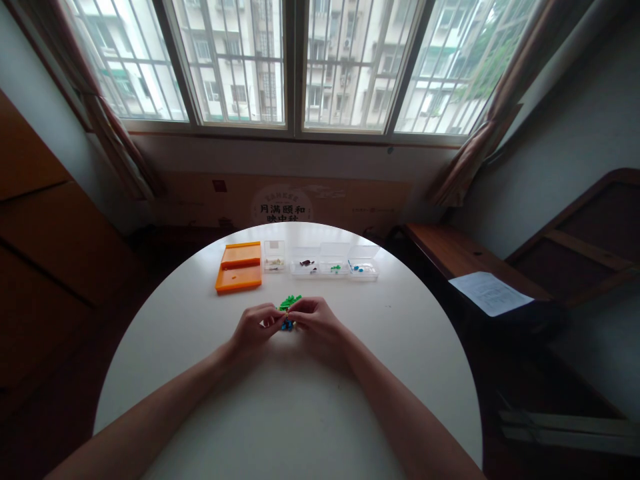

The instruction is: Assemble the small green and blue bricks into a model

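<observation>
My left hand and my right hand meet over the middle of a round white table. Thumbs and fingers of both are pinched together at one spot, closed around small toy building pieces. Bright green pieces show just beyond the fingertips, and blue pieces show below them. Some pale yellow bits lie close by the right fingers. Whether the green and blue pieces are joined into one model or lie loose is too small to tell. The fingers hide the exact piece in each pinch.
On the white table, an open orange case stands back left. Beside it is a small clear box with pale pieces. A clear compartment box holds dark, green and blue pieces. Right of the table, a paper sheet lies on a wooden bench.
</observation>
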The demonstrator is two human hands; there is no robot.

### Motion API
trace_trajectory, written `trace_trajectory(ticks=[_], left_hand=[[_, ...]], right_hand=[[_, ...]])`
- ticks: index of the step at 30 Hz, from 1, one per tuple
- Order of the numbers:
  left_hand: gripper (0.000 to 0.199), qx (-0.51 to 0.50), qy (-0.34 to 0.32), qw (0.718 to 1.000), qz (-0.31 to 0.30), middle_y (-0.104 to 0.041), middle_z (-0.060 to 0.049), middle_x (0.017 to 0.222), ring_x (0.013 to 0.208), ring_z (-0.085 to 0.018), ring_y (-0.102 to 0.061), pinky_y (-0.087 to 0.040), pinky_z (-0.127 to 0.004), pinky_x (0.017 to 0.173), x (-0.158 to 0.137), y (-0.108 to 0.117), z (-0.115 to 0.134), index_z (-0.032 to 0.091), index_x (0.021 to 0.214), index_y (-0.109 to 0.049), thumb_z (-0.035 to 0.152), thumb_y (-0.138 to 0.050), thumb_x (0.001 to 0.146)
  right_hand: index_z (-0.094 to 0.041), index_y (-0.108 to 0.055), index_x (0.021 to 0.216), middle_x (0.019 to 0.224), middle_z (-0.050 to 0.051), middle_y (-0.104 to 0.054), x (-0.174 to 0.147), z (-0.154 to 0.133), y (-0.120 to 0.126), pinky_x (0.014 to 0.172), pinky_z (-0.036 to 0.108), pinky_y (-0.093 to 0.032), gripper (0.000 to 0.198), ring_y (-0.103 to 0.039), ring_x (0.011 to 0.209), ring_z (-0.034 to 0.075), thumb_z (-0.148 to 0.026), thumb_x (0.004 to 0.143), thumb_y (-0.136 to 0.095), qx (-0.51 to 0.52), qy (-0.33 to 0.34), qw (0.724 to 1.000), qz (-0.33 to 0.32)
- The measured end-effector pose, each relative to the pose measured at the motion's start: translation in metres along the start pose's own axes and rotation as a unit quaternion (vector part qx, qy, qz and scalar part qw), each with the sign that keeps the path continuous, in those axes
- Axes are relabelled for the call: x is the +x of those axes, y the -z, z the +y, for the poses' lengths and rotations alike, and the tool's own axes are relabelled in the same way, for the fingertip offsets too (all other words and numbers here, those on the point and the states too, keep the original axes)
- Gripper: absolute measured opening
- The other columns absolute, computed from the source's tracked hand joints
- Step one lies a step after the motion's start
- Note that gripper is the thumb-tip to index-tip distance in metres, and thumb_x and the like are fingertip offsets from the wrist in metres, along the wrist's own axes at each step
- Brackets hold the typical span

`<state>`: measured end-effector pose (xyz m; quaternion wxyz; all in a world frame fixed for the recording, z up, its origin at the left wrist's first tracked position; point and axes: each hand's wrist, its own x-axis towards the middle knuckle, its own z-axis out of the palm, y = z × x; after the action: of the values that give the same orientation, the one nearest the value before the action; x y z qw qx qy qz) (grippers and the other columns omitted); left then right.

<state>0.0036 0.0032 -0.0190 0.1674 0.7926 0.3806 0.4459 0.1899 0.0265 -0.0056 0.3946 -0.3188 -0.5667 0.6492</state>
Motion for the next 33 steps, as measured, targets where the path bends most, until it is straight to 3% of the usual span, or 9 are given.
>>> trace_trajectory(ticks=[7, 23, 33], left_hand=[[0.013, -0.011, 0.0, 1.0, -0.007, -0.056, 0.0, 0.059, 0.05, -0.007, -0.048, -0.039, -0.016, 0.049, -0.0001, -0.0004, -0.0034, 0.014, 0.077, -0.068, 0.022, -0.059, 0.082], [0.016, -0.042, -0.006, 0.999, 0.002, -0.062, -0.003, 0.067, 0.053, -0.008, -0.054, -0.044, -0.018, 0.05, 0.0015, 0.002, -0.0018, 0.014, 0.089, -0.069, 0.027, -0.061, 0.082], [0.016, -0.045, -0.011, 0.999, 0.006, -0.06, -0.003, 0.065, 0.052, -0.008, -0.052, -0.043, -0.017, 0.049, 0.0006, 0.0023, -0.0003, 0.014, 0.084, -0.069, 0.027, -0.06, 0.082]], right_hand=[[-0.01, -0.071, 0.075, 0.054, 0.001, -0.058, 0.0001, -0.0003, 0.0002, 0.043, 0.021, -0.029, 0.035, -0.044, 0.045, 0.007, -0.042, 0.062, -0.075, -0.01, -0.014, 1.0, 0.005], [-0.011, -0.072, 0.076, 0.065, 0.005, -0.067, 0.0002, -0.0006, 0.0015, 0.05, 0.022, -0.039, 0.033, -0.053, 0.052, 0.01, -0.04, 0.063, -0.075, -0.01, -0.006, 1.0, 0.0], [-0.011, -0.072, 0.077, 0.066, 0.006, -0.067, -0.0002, -0.0013, 0.0005, 0.051, 0.023, -0.04, 0.037, -0.054, 0.053, 0.01, -0.044, 0.062, -0.074, -0.009, -0.013, 1.0, 0.002]])
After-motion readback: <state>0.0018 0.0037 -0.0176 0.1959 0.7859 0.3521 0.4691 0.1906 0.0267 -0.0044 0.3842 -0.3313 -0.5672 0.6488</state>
